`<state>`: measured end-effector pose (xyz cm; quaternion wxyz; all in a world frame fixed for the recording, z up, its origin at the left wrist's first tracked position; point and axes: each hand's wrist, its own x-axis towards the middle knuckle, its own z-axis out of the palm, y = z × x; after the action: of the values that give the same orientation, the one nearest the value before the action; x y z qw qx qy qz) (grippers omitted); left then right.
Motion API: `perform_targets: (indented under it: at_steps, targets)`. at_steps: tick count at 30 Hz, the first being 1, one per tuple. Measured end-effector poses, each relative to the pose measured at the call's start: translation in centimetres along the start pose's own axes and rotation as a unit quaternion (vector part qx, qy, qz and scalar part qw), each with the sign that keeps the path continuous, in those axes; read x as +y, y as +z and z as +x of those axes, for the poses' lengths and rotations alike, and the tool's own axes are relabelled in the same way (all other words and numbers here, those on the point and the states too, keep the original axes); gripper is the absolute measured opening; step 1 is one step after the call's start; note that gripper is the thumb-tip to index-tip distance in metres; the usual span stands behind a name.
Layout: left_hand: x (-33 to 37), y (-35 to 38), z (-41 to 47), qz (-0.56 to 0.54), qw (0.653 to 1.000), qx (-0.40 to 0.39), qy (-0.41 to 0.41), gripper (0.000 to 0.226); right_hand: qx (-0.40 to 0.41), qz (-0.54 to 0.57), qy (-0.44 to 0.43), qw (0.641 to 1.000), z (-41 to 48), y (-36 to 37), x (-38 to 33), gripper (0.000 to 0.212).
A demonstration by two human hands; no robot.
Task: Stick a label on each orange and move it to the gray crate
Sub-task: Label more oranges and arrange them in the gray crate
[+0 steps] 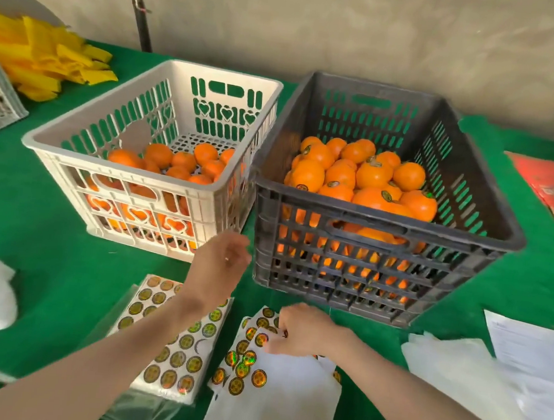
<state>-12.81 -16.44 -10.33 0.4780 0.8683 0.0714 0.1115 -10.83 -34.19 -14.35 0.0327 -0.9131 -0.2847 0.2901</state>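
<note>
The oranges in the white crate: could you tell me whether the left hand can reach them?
Probably yes: the left hand is empty close in front of the white crate, which is open-topped, and nothing covers the oranges; it only has to rise over the rim.

Left crate seemingly touches right crate; sheets before.

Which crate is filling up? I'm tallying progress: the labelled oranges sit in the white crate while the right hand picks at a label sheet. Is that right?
Not quite. The head view shows the labelled oranges in the gray crate, not the white crate. The rest holds: the right hand picks at a label sheet.
</note>
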Motion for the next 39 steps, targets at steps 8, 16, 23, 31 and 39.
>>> perform_targets:
  at_steps: [8, 16, 23, 31, 39]
  targets:
    - [-3.5, 2.2, -2.6, 0.028, 0.96, -0.228, -0.161, 0.016, 0.011, 0.109, -0.032, 0.993, 0.7, -0.8, 0.2, 0.027]
    - [-1.6, 3.2, -2.4, -0.168, 0.906, -0.208, -0.327, 0.009, 0.153, 0.134, -0.031, 0.979, -1.6, -1.6, 0.3, 0.031]
    - [-0.6, 3.0, -2.0, -0.203, 0.892, -0.205, -0.347, 0.016, 0.28, 0.148, -0.071, 0.946, -2.2, 0.1, -0.5, 0.021]
    - [-0.9, 3.0, -1.3, -0.178, 0.91, -0.226, -0.299, 0.005, 0.299, 0.188, -0.072, 0.933, -2.6, 0.1, -0.8, 0.004]
    - [-1.1, 3.6, -1.1, 0.032, 0.961, -0.264, -0.071, 0.02, 0.41, 0.282, -0.119, 0.859, -4.8, -2.6, -2.3, 0.01]
